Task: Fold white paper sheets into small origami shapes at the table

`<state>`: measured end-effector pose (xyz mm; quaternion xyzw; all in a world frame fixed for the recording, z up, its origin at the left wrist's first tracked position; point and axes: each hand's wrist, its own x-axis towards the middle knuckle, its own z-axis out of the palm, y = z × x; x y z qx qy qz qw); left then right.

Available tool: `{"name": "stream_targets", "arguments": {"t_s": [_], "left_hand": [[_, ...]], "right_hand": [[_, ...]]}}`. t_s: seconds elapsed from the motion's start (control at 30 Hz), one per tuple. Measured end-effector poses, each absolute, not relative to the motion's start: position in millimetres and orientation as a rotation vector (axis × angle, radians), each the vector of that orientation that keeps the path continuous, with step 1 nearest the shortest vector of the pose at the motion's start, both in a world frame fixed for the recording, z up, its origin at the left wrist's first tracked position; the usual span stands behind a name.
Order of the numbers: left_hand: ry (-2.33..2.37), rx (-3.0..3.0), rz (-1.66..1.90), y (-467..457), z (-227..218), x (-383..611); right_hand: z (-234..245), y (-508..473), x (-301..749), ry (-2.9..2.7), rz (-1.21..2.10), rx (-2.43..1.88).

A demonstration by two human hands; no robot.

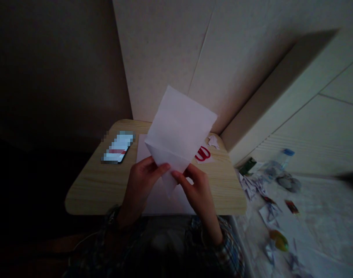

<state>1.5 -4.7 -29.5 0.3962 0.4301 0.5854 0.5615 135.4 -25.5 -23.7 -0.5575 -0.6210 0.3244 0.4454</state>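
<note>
A white sheet of paper (pixel 180 123) is held up in front of me, tilted, with a crease across its lower part and a pointed lower end. My left hand (pixel 141 183) pinches its lower left side, thumb on the near face. On the lower right side my right hand (pixel 195 187) grips it the same way, and the two thumbs nearly meet. Fingers behind the paper are partly hidden. Under the hands, more white paper (pixel 156 202) lies flat on the small wooden table (pixel 89 191).
A phone (pixel 118 148) with a lit screen lies at the table's left. Red-handled scissors (pixel 203 153) and a cut paper piece (pixel 213 141) are at the right. Beyond, a pale surface (pixel 324 208) bears a bottle (pixel 280 160), paper scraps (pixel 251 185) and a yellow-green object (pixel 279 240). Walls stand behind.
</note>
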Motion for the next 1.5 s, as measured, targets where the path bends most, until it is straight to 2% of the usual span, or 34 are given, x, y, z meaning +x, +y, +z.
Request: {"name": "stream_targets", "arguments": {"t_s": [0.3, 0.67, 1.03, 1.27, 1.5], "left_hand": [[1.138, 0.965, 1.492, 1, -34, -9], [0.975, 0.853, 1.538, -1, -34, -2], [1.091, 0.67, 1.826, 13, -19, -29], [1.021, 0.724, 1.569, 4, -34, -7], [1.064, 0.703, 1.648, 7, -31, -15]], "right_hand": [[-21, -26, 140, -1.58, 0.853, -1.408], [-19, -29, 143, -1.657, 0.863, -1.477], [-24, -30, 150, -1.599, 0.885, -1.503], [-26, -29, 149, -1.609, 0.851, -1.49], [-24, -31, 148, -1.676, 0.847, -1.504]]}}
